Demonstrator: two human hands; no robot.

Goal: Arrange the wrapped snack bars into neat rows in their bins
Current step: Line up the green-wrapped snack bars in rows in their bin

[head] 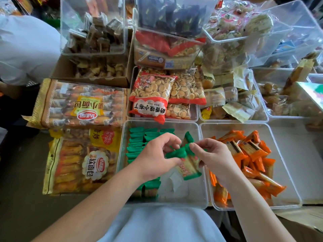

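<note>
Hands meet mid-frame: left hand (155, 159) and right hand (211, 158) both pinch a bunch of green bars (187, 165) between them, over the clear bin (192, 193). Stacked rows (138, 142) lie just left of the left hand; orange bars (251, 151) lie right of the right hand.

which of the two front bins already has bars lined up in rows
The left bin: its green bars stand in tidy rows along its left wall. The orange bars in the right bin lie jumbled.
</note>
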